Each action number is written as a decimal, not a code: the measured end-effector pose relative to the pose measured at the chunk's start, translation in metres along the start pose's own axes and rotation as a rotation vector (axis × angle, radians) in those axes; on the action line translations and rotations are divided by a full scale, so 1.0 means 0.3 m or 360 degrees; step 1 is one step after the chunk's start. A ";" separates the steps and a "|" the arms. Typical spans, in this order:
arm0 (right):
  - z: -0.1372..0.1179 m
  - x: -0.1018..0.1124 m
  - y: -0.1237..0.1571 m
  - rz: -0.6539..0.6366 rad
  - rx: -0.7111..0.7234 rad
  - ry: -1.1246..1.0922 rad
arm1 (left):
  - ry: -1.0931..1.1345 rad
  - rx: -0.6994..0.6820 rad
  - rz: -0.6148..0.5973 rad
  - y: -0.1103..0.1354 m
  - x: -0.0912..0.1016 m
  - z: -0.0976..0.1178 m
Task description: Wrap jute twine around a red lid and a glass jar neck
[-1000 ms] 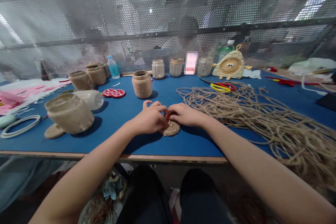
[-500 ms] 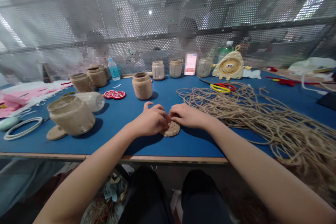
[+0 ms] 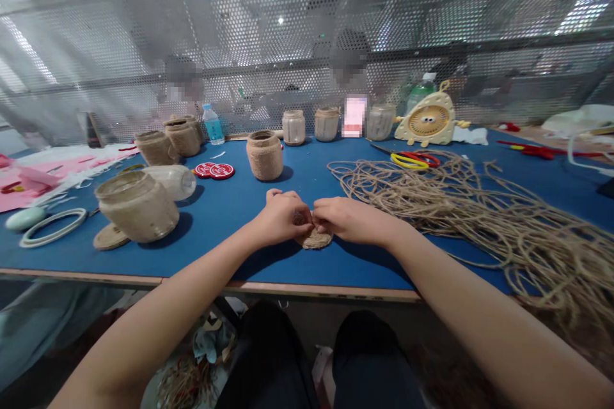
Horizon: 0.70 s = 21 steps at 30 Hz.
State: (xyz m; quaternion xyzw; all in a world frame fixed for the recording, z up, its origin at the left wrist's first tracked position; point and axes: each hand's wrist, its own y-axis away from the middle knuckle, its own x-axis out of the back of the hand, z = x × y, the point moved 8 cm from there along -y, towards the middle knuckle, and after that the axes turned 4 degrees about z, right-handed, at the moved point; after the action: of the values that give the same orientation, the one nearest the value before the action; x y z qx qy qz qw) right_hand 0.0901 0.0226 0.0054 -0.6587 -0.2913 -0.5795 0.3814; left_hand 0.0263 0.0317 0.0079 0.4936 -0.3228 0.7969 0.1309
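Note:
A small round disc of coiled twine (image 3: 316, 240) lies on the blue table in front of me, its upper part covered by my fingers. My left hand (image 3: 286, 218) is closed at the disc's left and far side, thumb and fingertips pressed together over it. From the right, my right hand (image 3: 348, 220) pinches at the disc's far edge, its fingertips meeting those of the left. Any loose strand between the fingertips is too small to make out. To the right spreads a big tangle of loose twine (image 3: 451, 204).
Scissors (image 3: 412, 158) with red and yellow handles lie behind the twine. A twine-wrapped jar (image 3: 265, 156) stands ahead, a larger jar (image 3: 137, 208) at left. Along the back are more jars, a phone (image 3: 355, 116) and a yellow fan (image 3: 426, 120). The table's front edge (image 3: 288, 291) is near.
The fingers of both hands have drawn closer together over the twine disc, the right hand now bent further over it. The whole view has shifted slightly.

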 end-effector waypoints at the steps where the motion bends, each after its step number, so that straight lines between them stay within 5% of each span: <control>1: -0.002 -0.001 -0.002 0.0000 0.0007 -0.0002 | 0.0046 0.0052 0.0030 -0.003 0.002 -0.009; 6: -0.027 0.009 -0.007 0.0076 0.0147 -0.0068 | 0.0296 0.0211 0.0085 -0.010 0.003 -0.048; 13: -0.048 0.011 -0.040 0.0209 0.0302 -0.0154 | 0.0608 0.0165 0.0030 -0.030 -0.022 -0.100; 21: 0.002 0.037 -0.049 0.0355 0.0254 -0.0351 | 0.0903 0.0132 -0.0120 -0.035 -0.044 -0.101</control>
State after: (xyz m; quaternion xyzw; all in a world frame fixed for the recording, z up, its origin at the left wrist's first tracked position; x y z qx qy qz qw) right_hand 0.0799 0.0303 0.0186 -0.7141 -0.3016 -0.4329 0.4600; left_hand 0.0168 0.0605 -0.0088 0.2674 -0.2219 0.9102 0.2252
